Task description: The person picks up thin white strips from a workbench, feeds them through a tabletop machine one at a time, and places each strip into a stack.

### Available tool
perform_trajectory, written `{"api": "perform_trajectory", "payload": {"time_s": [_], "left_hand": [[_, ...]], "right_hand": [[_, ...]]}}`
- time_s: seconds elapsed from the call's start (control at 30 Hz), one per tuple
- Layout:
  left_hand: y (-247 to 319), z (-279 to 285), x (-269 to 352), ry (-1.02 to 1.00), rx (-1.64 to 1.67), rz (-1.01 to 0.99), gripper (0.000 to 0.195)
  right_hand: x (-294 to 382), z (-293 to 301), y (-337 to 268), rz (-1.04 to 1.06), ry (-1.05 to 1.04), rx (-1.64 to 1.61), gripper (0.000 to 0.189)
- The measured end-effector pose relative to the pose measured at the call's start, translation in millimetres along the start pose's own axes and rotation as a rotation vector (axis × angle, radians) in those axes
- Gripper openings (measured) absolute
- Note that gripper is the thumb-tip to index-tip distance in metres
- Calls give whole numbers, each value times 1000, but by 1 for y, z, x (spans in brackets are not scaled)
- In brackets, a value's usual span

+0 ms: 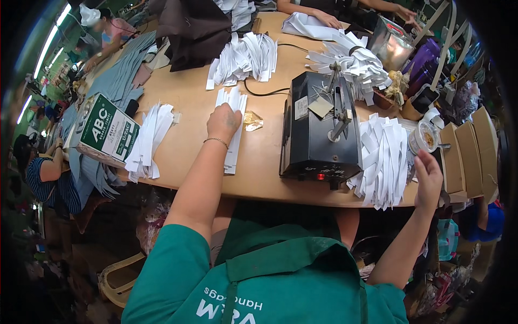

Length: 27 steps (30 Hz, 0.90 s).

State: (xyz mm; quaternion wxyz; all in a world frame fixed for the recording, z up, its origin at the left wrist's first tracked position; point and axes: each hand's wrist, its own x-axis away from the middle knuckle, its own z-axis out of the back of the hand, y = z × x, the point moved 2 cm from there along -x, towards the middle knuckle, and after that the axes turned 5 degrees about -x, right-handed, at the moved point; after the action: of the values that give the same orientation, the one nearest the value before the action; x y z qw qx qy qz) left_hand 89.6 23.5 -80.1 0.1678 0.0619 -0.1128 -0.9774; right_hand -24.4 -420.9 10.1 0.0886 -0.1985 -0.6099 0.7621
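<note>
My left hand (224, 120) grips a narrow stack of white strips (232, 156) lying on the table, its fingertips hidden under the hand. Just right of that stack sits a crumpled amber-coloured piece (253, 120). My right hand (428, 178) is raised at the table's right side, thumb and fingers apart, with nothing visible in it. Its fingertips are close to a transparent plastic tub (423, 139); whether they touch it I cannot tell. Left of this hand is a fanned heap of white strips (382, 160). A black machine (319, 141) with a lit red lamp stands between my hands.
An ABC rubber cement box (107, 129) and more white strips (150, 139) lie left. Behind are strip bundles (247, 58), dark fabric (192, 32) and a black cable (267, 94). A metal can (390, 42) and cardboard box (469, 154) stand right. A co-worker's hand (327, 19) rests across the table.
</note>
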Motion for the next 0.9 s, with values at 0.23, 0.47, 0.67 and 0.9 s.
{"api": "perform_trajectory", "payload": {"time_s": [0.23,0.47,0.67,0.9], "left_hand": [[-22,17,6,271,215,-163,17],[17,126,161,547,594,-583,4],[61,128,212,236,587,-1048,18],[90,107,204,19,668,-1116,23]], "right_hand": [[52,-13,-23,-24,-100,-157,25],[97,-111,-90,141,-950,-288,17],[110,-145,-106,-150,-876,-575,20],[87,-124,-91,-314,-655,-882,23]]}}
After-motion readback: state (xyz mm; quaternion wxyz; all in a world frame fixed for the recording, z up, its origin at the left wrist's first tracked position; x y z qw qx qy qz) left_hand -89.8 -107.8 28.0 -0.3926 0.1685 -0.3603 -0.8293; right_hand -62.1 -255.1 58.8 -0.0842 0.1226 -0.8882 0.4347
